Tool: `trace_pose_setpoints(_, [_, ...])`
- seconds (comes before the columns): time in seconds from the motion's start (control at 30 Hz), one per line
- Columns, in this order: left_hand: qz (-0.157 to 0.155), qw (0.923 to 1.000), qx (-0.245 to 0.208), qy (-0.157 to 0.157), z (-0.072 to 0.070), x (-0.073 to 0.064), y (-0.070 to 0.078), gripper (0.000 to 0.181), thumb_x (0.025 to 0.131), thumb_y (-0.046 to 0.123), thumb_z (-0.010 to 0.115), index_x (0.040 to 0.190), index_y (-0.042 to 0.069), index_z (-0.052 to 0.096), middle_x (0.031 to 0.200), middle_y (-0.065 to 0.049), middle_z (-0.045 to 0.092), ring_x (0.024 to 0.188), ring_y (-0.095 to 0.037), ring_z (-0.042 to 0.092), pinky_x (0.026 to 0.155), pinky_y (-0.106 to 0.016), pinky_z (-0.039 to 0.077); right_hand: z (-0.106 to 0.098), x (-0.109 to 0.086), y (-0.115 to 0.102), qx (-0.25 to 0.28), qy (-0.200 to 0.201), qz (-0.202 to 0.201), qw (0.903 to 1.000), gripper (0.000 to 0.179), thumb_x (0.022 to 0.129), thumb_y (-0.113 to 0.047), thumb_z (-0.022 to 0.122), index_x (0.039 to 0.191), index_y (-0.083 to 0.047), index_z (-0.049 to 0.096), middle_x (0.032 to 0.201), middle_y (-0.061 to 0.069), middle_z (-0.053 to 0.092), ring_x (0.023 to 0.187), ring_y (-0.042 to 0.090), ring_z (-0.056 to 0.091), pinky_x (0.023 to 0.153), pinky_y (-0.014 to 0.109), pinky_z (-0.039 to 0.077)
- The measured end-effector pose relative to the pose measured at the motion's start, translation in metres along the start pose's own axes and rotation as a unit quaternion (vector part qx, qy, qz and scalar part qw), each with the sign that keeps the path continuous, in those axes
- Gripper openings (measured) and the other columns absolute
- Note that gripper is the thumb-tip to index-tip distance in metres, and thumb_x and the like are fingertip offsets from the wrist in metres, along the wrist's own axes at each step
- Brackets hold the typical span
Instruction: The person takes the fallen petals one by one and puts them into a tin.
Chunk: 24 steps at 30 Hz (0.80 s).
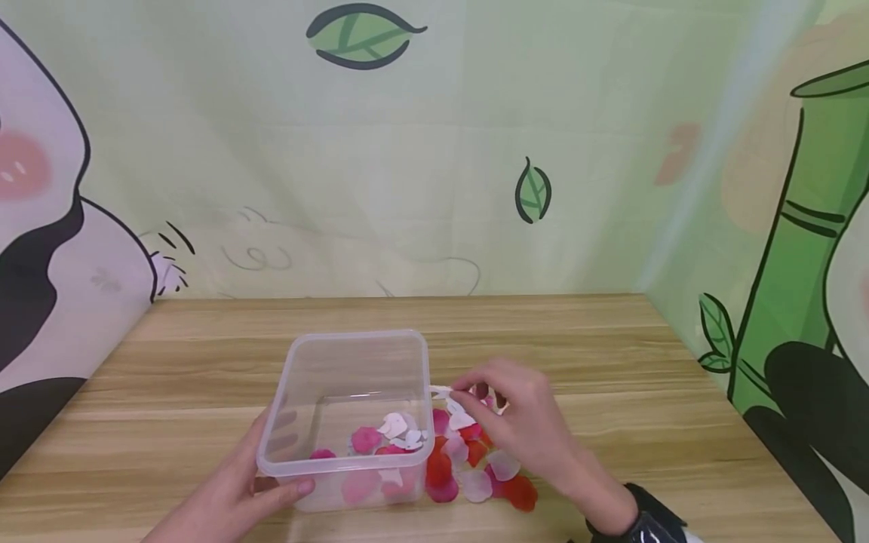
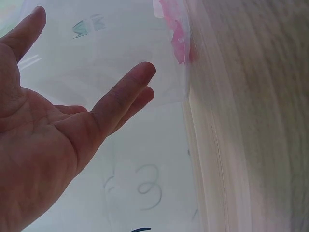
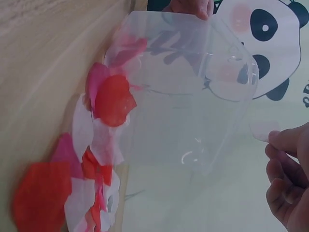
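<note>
A clear plastic box without a lid sits on the wooden table, pink and white petals lying on its bottom. My left hand holds it at the near left corner, thumb on the front wall and fingers along the left side. In the left wrist view, the fingers spread against the clear wall. Between thumb and forefinger, my right hand pinches a white petal at the box's right rim. Beneath that hand, a pile of red, pink and white petals lies beside the box.
The wood-grain table stretches back to a pale green cloth backdrop printed with leaves, pandas and bamboo. A black band circles my right wrist.
</note>
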<state>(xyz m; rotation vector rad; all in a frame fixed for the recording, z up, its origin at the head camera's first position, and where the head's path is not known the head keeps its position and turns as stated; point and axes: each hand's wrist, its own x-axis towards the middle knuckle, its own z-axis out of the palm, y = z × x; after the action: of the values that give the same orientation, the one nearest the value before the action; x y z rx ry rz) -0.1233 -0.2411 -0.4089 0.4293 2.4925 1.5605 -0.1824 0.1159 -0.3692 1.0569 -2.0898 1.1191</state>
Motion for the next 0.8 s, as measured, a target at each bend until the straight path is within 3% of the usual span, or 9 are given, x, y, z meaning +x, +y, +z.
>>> trace_pose_setpoints(0.2, [0.012, 0.9999, -0.004, 0.006, 0.001, -0.001, -0.002, 0.102, 0.092, 0.021, 0.08, 0.165, 0.029, 0.01, 0.158, -0.024, 0.03, 0.137, -0.052, 0.038, 0.085, -0.035, 0.056, 0.008, -0.001, -0.006, 0.025, -0.011, -0.009, 0.9996, 0.024, 0.081, 0.002, 0.086, 0.098, -0.013, 0.077, 0.09, -0.007, 0.072, 0.074, 0.008, 0.058, 0.059, 0.019, 0.05])
trace_pose_setpoints(0.43, [0.014, 0.9999, -0.001, 0.007, 0.001, -0.001, -0.002, 0.101, 0.092, 0.022, 0.08, 0.165, 0.029, 0.011, 0.158, -0.024, 0.031, 0.136, -0.051, 0.038, 0.085, -0.035, 0.056, 0.014, -0.002, -0.007, 0.035, -0.026, -0.03, 0.9986, 0.022, 0.083, -0.001, 0.084, 0.101, -0.011, 0.076, 0.095, -0.005, 0.073, 0.082, 0.009, 0.062, 0.065, 0.02, 0.054])
trace_pose_setpoints(0.8, [-0.012, 0.9999, -0.004, -0.007, -0.001, 0.0, 0.0, 0.101, 0.093, 0.023, 0.078, 0.165, 0.031, 0.008, 0.16, -0.022, 0.027, 0.138, -0.05, 0.036, 0.09, -0.042, 0.056, 0.008, -0.006, -0.001, -0.03, -0.046, 0.012, 0.9984, 0.02, 0.081, -0.003, 0.087, 0.097, -0.009, 0.077, 0.093, -0.006, 0.073, 0.08, 0.007, 0.063, 0.065, 0.017, 0.052])
